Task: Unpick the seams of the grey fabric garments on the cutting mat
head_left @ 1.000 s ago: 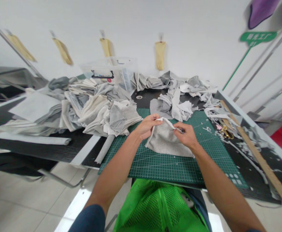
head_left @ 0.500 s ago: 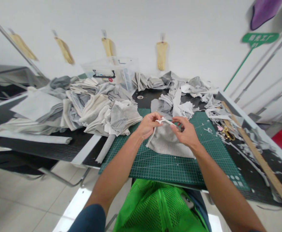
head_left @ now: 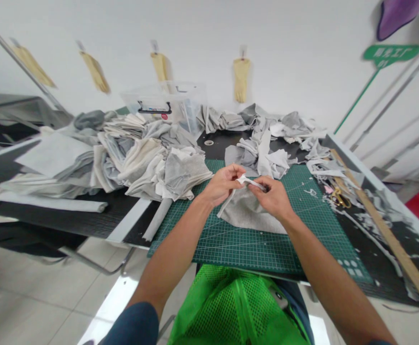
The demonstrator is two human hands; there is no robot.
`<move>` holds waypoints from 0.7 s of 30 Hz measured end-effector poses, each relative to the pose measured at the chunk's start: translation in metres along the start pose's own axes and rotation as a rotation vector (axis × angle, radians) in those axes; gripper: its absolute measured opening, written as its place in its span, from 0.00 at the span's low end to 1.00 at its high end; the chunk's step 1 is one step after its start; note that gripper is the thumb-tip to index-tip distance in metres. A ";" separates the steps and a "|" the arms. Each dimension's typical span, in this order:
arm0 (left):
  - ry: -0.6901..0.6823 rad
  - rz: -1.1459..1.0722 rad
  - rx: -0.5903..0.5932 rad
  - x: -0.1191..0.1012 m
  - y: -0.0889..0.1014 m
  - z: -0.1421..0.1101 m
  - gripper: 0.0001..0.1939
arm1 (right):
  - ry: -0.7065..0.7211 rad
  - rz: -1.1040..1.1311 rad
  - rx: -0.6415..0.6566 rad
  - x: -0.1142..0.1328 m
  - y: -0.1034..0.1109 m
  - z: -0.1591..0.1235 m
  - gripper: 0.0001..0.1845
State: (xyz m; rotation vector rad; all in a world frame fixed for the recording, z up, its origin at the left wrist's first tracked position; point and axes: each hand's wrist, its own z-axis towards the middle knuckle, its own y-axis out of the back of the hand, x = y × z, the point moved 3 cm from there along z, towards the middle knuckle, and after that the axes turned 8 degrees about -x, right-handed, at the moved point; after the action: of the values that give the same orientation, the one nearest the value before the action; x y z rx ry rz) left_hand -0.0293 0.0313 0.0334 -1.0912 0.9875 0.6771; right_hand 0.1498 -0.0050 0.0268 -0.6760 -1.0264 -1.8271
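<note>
The person in the green mesh vest has a piece of grey cloth on the green cutting mat, straight in front of them, its near part resting on the grid and its far side lifted between both hands. The left hand pinches the white edge of it between thumb and fingers, and the right hand pinches the same edge just beside, fingers curled in; whether anything else is tucked inside that right hand I can't tell from here. The two hands are near each other but apart, a short stretch of the edge showing between them. Just beyond lies a loose pile of grey and white scraps, with a small white ring to the left of it. On the left side of the black tabletop I see a big heap of grey and cream fabric, a clear plastic box behind it. Over on the right, a long wooden ruler lies slantwise among thin offcuts, gold-handled scissors lie near the mat, and yellow gloves hang along the white wall
</note>
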 end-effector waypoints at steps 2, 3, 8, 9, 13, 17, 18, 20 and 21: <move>0.060 0.043 0.020 0.003 0.003 0.000 0.23 | 0.020 0.014 0.021 0.000 0.001 0.001 0.11; 0.090 0.073 0.030 0.005 0.004 0.000 0.23 | 0.030 0.017 0.030 -0.001 0.001 0.001 0.10; 0.136 0.214 0.033 0.010 0.010 0.001 0.15 | 0.043 0.026 0.062 -0.001 0.003 0.001 0.08; 0.113 0.211 0.017 0.010 0.011 0.002 0.15 | 0.042 0.031 0.064 -0.001 0.003 0.001 0.08; 0.037 0.135 -0.010 0.008 0.006 0.002 0.16 | 0.022 0.059 0.075 0.001 0.004 0.001 0.07; 0.004 0.081 -0.010 0.008 -0.001 0.000 0.18 | -0.004 0.067 0.104 0.001 0.004 0.001 0.07; -0.022 0.082 -0.018 0.008 -0.003 0.000 0.19 | -0.007 0.061 0.110 0.001 0.004 0.001 0.07; -0.098 0.111 -0.049 0.007 -0.004 0.000 0.20 | -0.011 0.046 0.120 0.001 0.005 0.002 0.06; -0.139 0.137 -0.070 0.006 -0.005 0.000 0.21 | -0.012 0.041 0.126 0.001 0.005 0.002 0.06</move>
State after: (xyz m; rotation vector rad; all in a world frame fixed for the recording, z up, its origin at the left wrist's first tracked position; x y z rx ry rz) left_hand -0.0227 0.0302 0.0298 -1.0294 0.9305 0.8928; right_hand 0.1539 -0.0051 0.0300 -0.6279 -1.1173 -1.7099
